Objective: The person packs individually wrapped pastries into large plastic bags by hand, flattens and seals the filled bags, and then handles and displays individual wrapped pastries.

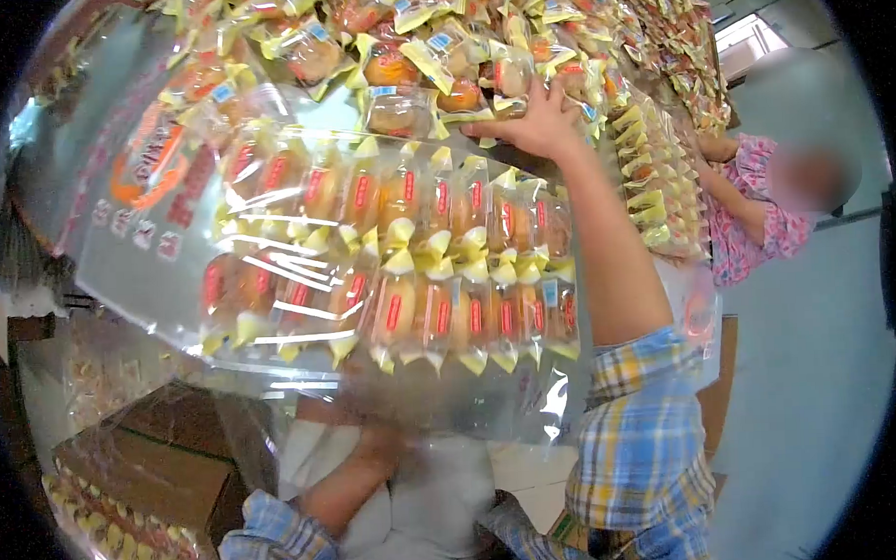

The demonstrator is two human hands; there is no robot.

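Two rows of wrapped cakes (395, 307) with red labels lie inside a large clear plastic bag (243, 346), which has orange and red print at its left end. Beyond the bag, my right hand (539, 127) reaches into the pile of loose wrapped cakes (391, 70), its fingers spread over the packets. My left hand (380, 442) is low at the bag's near edge, beneath the clear film; its fingers are blurred and partly hidden by the plastic.
At the right, a co-worker in a pink patterned top (751, 210) stands by a stacked row of packets (647, 174). A cardboard box (149, 468) is at the lower left, beside more packed cakes (131, 533). Wrapped cakes cover the table's far side.
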